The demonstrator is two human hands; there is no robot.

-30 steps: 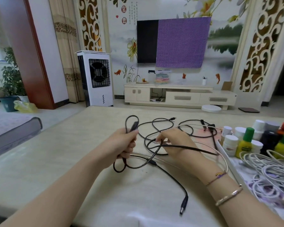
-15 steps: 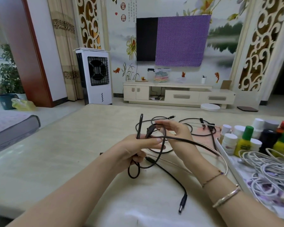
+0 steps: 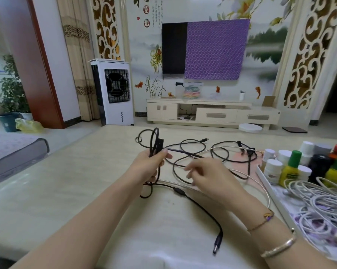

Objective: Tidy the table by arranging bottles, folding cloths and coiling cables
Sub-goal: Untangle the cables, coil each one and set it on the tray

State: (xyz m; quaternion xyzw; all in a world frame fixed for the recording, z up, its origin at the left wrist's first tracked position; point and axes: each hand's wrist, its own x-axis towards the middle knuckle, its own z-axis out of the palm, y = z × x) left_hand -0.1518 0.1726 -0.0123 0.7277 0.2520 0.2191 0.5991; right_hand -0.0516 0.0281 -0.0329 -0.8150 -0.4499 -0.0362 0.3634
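Coiling step in hand: left hand (image 3: 154, 162) grips a small bundle of black cable (image 3: 191, 158) loops, held upright above the table (image 3: 66, 181), thumb pressed across the turns. Right hand (image 3: 206, 173) hovers low over the loose run of the same cable, fingers curled; motion blur hides whether it pinches the strand, so I cannot tell its hold. Judgement: feed slack with the right hand one even loop at a time and keep the left thumb tight, or the turns will spring apart. Snag risk: the black strands cross a silver braided cable (image 3: 260, 183) lying on the table, so lift the black one free before pulling. A barrel plug (image 3: 217, 246) lies near the front edge and could drag off it. Room is open to the left and ahead; on the right, a tray (image 3: 266, 183) with bottles (image 3: 292, 167) and white cables (image 3: 323, 199) sits near, so sweep leftwards.
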